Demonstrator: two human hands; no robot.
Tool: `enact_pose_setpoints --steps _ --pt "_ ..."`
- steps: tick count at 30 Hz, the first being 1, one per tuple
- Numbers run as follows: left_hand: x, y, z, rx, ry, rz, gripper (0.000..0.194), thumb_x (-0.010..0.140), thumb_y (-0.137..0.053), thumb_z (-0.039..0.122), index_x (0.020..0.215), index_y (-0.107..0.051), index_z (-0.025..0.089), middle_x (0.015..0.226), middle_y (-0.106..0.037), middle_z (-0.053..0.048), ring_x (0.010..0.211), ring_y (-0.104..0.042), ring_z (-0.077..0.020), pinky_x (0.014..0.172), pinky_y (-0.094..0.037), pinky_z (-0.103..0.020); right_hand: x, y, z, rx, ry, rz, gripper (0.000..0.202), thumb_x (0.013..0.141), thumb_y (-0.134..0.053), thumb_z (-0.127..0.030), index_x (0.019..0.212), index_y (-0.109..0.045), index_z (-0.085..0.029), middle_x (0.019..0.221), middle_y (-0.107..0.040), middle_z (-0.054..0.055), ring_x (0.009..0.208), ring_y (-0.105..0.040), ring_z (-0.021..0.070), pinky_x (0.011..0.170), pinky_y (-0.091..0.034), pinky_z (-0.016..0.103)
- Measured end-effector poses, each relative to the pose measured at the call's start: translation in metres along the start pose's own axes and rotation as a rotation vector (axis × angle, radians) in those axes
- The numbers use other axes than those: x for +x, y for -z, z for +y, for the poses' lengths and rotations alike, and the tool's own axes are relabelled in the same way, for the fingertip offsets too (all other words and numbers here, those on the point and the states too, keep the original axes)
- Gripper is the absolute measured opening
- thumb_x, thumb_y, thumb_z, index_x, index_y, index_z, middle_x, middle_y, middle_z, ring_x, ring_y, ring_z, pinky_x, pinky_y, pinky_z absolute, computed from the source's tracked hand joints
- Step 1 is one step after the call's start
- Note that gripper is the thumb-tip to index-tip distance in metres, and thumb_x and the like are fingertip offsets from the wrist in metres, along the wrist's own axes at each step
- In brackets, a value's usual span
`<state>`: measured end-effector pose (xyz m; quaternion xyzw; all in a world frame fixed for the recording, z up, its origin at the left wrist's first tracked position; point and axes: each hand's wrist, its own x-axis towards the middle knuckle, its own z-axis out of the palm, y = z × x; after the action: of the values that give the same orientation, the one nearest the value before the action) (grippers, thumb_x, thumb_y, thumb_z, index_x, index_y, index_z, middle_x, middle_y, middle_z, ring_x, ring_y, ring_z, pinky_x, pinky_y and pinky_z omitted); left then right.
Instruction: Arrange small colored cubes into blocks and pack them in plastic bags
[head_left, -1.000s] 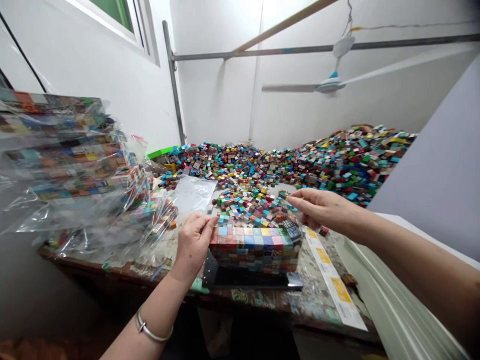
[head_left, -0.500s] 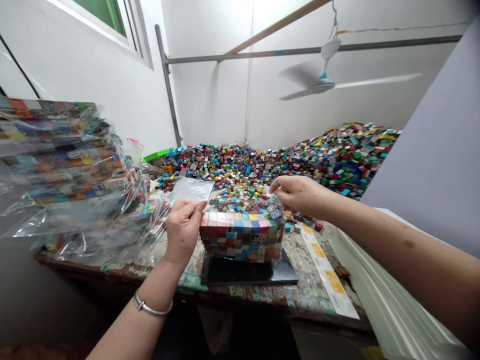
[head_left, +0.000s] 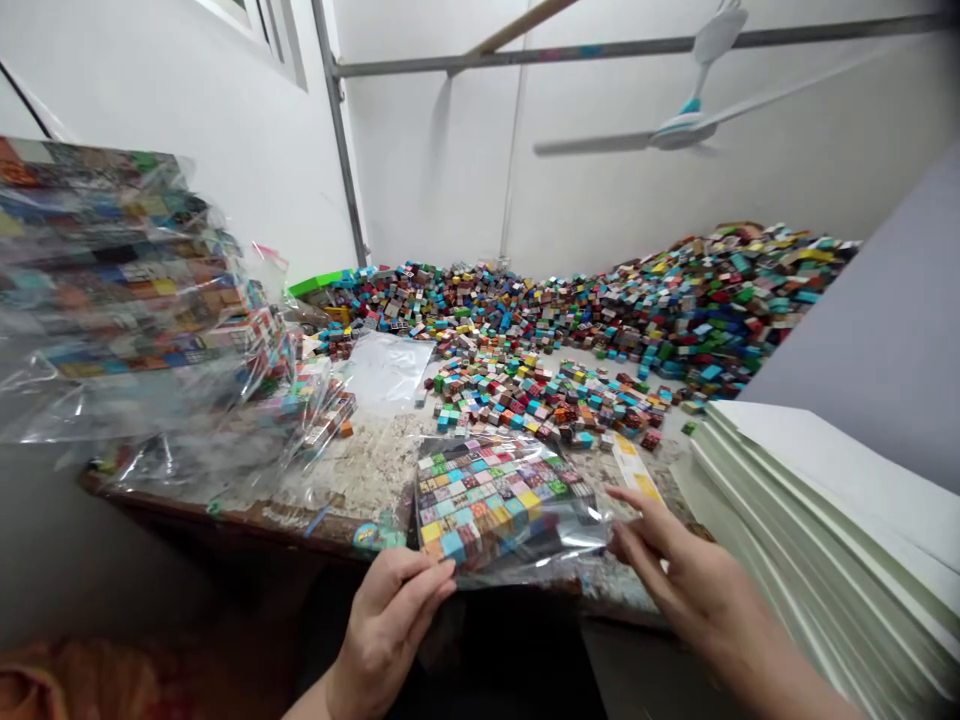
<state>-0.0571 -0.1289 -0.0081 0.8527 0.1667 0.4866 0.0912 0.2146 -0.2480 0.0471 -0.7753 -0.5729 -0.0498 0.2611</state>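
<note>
Beside the wrapped block (head_left: 487, 495), left fingers (head_left: 429, 583) pinch film (head_left: 581, 535); right fingers (head_left: 646, 508) point inward, grip unclear.

White walls (head_left: 435, 180) rise behind the desk (head_left: 375, 450); 1 metal pole (head_left: 525, 56) runs across them, with 1 white fan (head_left: 686, 130) nearby. The window (head_left: 255, 20) is upper left.

fan blades (head_left: 592, 145) blurred, window (head_left: 238, 10) and wrapped stack (head_left: 112, 270) cut off by edges

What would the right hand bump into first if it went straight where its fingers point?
Probably the clear bag, right by the hand, then the colourful cubes inside. The depth is hard to tell.
</note>
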Motion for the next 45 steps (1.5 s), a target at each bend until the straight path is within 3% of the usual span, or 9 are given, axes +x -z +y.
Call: enact_pose_setpoints --steps 4,9,13,19,30,35,37,41,45 --pt "-0.021 -0.012 0.003 -0.057 0.005 -0.084 0.028 0.080 -0.055 0.008 0.107 -0.059 0.016 0.087 -0.056 -0.005 0.083 -0.055 -0.0137 0.070 -0.051 -0.023 -0.029 -0.029 0.017 0.041 -0.122 -0.009 0.034 0.086 -0.036 -0.037 0.112 -0.051 -0.023 0.087 -0.070 0.006 0.071 -0.067 0.0194 0.055 -0.051 0.027" --pt "-0.023 -0.014 0.005 -0.030 0.032 -0.092 0.024 0.080 -0.056 0.010 0.103 -0.061 0.018 0.085 -0.058 -0.005 0.081 -0.057 -0.0143 0.070 -0.051 -0.026 -0.041 -0.050 0.014 0.115 -0.176 -0.005 0.040 0.085 -0.040 -0.042 0.117 -0.046 -0.019 0.093 -0.068 0.009 0.083 -0.064 0.0210 0.070 -0.052 0.033" --pt "-0.021 -0.010 0.004 -0.016 0.040 -0.119 0.028 0.079 -0.057 0.011 0.105 -0.060 0.021 0.086 -0.059 -0.005 0.082 -0.056 -0.0156 0.070 -0.051 -0.028 -0.037 -0.058 0.007 0.083 -0.175 0.047 0.052 0.080 -0.049 -0.046 0.120 -0.043 -0.014 0.105 -0.060 0.013 0.088 -0.060 0.0232 0.077 -0.050 0.039" --pt "-0.017 -0.006 0.003 -0.065 -0.012 -0.157 0.030 0.079 -0.058 0.010 0.107 -0.059 0.019 0.085 -0.061 -0.004 0.079 -0.056 -0.0147 0.067 -0.051 -0.026 -0.023 -0.065 0.010 0.081 -0.126 0.178 0.041 0.083 -0.045 -0.038 0.118 -0.044 -0.015 0.102 -0.056 0.013 0.092 -0.056 0.0238 0.079 -0.048 0.041" --pt "-0.016 -0.001 0.004 -0.230 0.075 -0.324 0.032 0.081 -0.055 0.010 0.109 -0.059 0.024 0.086 -0.064 -0.003 0.076 -0.059 -0.0122 0.067 -0.053 -0.021 -0.014 -0.076 0.009 0.173 -0.191 0.162 0.031 0.084 -0.044 -0.038 0.105 -0.053 -0.018 0.102 -0.061 0.010 0.095 -0.057 0.0229 0.083 -0.047 0.040" --pt "-0.017 -0.001 -0.002 -0.254 -0.047 -0.372 0.032 0.084 -0.052 0.013 0.114 -0.055 0.020 0.084 -0.064 -0.006 0.074 -0.058 -0.0125 0.064 -0.053 -0.022 -0.013 -0.087 0.013 0.142 -0.148 0.204 0.028 0.084 -0.041 -0.038 0.101 -0.054 -0.019 0.095 -0.062 0.009 0.088 -0.060 0.0226 0.075 -0.050 0.037" --pt "-0.016 0.004 -0.007 -0.236 -0.122 -0.365 0.030 0.085 -0.052 0.024 0.114 -0.056 0.019 0.083 -0.064 -0.008 0.074 -0.058 -0.0143 0.063 -0.053 -0.024 -0.013 -0.091 0.014 0.144 -0.130 0.242 0.028 0.084 -0.041 -0.039 0.099 -0.053 -0.019 0.093 -0.062 0.010 0.086 -0.060 0.0227 0.074 -0.050 0.037" --pt "0.002 0.018 -0.012 -0.094 -0.031 -0.328 0.043 0.085 -0.040 0.048 0.112 -0.057 0.019 0.095 -0.061 -0.013 0.089 -0.058 -0.0214 0.074 -0.053 -0.034 -0.012 -0.095 0.014 0.178 -0.103 0.331 0.029 0.085 -0.039 -0.043 0.096 -0.053 -0.020 0.089 -0.063 0.010 0.083 -0.061 0.0233 0.073 -0.051 0.039" --pt "0.054 0.000 -0.013 0.144 0.118 -0.215 0.031 0.088 -0.044 0.029 0.116 -0.052 0.020 0.114 -0.055 -0.012 0.108 -0.050 -0.0223 0.090 -0.045 -0.038 -0.011 -0.096 0.016 0.182 -0.079 0.336 0.032 0.084 -0.039 -0.047 0.092 -0.054 -0.020 0.086 -0.063 0.009 0.080 -0.062 0.0237 0.071 -0.052 0.039"
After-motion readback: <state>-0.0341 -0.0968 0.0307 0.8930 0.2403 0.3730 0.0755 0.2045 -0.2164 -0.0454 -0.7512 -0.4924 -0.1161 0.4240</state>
